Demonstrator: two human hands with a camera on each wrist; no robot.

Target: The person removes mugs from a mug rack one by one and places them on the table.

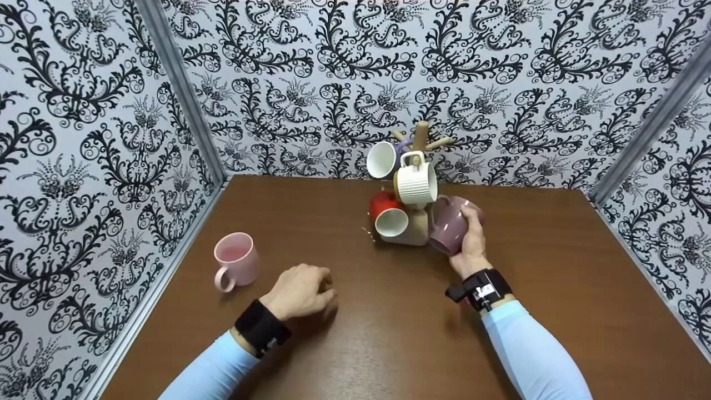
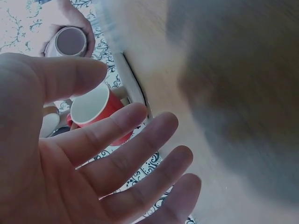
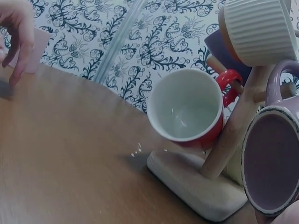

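Mauve mug (image 1: 451,226) just right of rack (image 1: 421,136), right hand (image 1: 472,239) grip curled round body; left hand (image 1: 300,291) left-front of rack, relaxed, holding nothing. Best keep handle (image 3: 272,88) square to peg (image 3: 290,89).

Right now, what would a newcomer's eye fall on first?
Likely the wooden mug tree toward the back of the table, hung with a red mug, a white mug and a purple mug. Beside it, the right hand grips a tilted mauve mug. Off to the left, a pink mug stands beyond the left hand.
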